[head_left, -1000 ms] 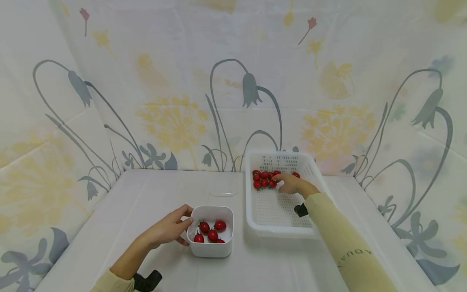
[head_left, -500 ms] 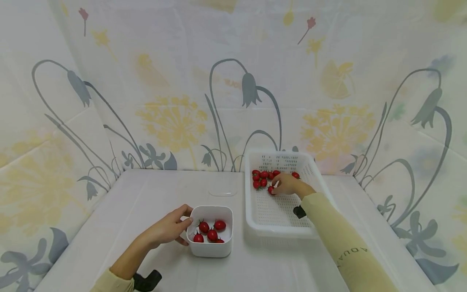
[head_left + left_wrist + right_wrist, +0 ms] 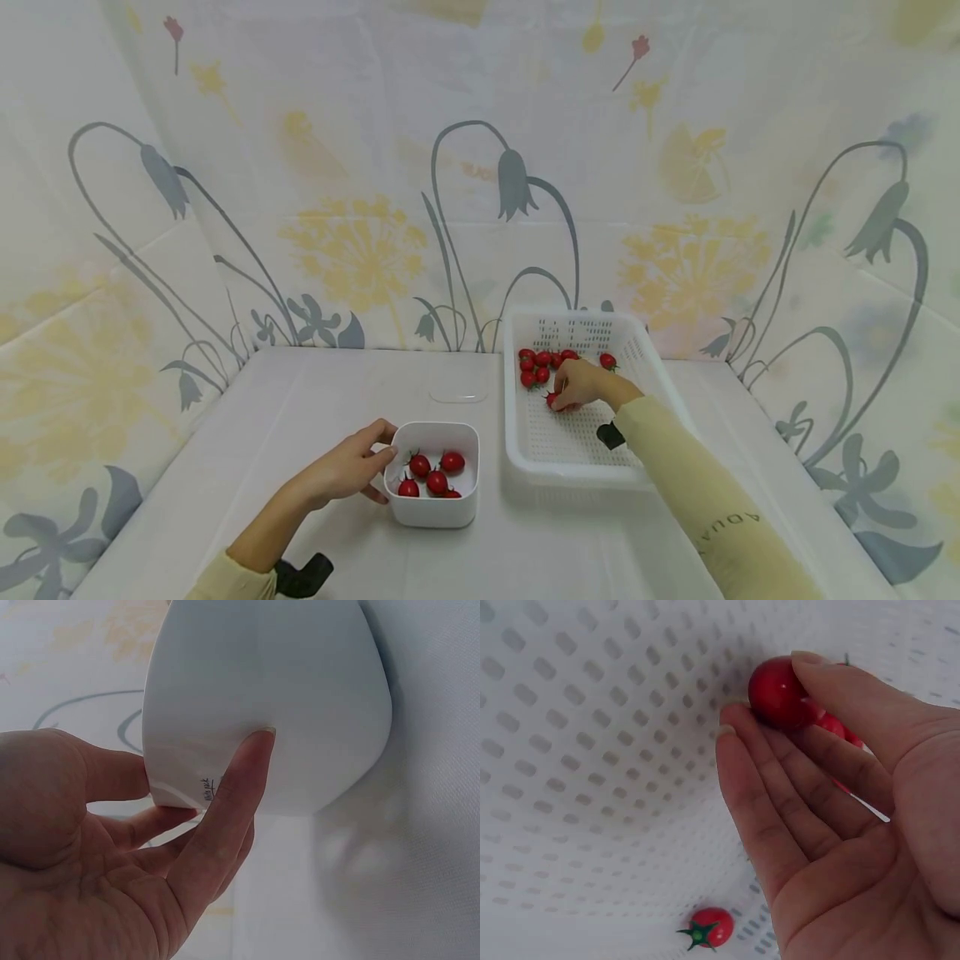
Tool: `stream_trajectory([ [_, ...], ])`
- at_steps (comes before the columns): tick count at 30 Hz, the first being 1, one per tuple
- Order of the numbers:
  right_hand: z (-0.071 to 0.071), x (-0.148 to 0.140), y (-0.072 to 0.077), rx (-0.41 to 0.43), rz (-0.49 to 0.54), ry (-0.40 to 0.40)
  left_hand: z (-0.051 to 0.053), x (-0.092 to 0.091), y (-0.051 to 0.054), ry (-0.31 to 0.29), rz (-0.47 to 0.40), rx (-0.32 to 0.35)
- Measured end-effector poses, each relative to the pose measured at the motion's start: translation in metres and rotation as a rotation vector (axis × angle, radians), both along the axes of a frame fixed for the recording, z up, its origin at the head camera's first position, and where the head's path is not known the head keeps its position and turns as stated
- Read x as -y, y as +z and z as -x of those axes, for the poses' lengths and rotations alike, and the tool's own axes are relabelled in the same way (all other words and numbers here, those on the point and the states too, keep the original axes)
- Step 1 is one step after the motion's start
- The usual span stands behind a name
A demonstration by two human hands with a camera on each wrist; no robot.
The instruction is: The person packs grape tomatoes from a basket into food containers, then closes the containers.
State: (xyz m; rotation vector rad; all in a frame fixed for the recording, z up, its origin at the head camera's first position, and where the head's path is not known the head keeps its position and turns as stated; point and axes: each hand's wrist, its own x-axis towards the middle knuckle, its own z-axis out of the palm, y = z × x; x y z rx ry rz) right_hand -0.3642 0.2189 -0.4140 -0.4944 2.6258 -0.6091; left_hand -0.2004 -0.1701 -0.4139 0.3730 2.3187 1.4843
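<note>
My right hand (image 3: 576, 385) pinches a red cherry tomato (image 3: 780, 694) between thumb and fingertips, low inside the white perforated basket (image 3: 517, 450). Several more cherry tomatoes (image 3: 528, 379) are clustered at the basket's back left, and a single one (image 3: 607, 361) sits farther right. On the left, my left hand (image 3: 352, 462) holds a small white square box (image 3: 435, 514) by its left side. Its thumb touches the rim and its fingers bend against the outer wall (image 3: 255, 667). Several cherry tomatoes (image 3: 437, 482) lie in the box.
Behind the box, a clear flat lid-like piece (image 3: 457, 398) lies on the white-covered table (image 3: 337, 392). The basket stands just right of the box, with a gap between them. Flower-printed cloth (image 3: 360, 167) hangs around the table's back and sides.
My right hand has drawn one cherry tomato away from the cluster, toward the front of the basket. The left hand and the box have stayed in place.
</note>
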Motion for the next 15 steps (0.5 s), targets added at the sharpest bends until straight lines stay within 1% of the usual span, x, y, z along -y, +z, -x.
stream_trajectory([
  [3, -0.004, 0.004, 0.005, 0.025, 0.034, 0.018, 0.000, 0.000, 0.000, -0.002, 0.000, -0.002],
  [9, -0.013, 0.009, 0.015, 0.039, 0.114, 0.041, 0.000, 0.000, 0.000, 0.005, 0.010, 0.000],
  [13, -0.019, 0.011, 0.021, 0.041, 0.129, 0.048, -0.001, -0.001, 0.000, 0.006, 0.011, 0.006],
  [15, -0.023, 0.012, 0.024, 0.034, 0.130, 0.065, -0.001, -0.001, 0.000, -0.002, 0.011, 0.003],
])
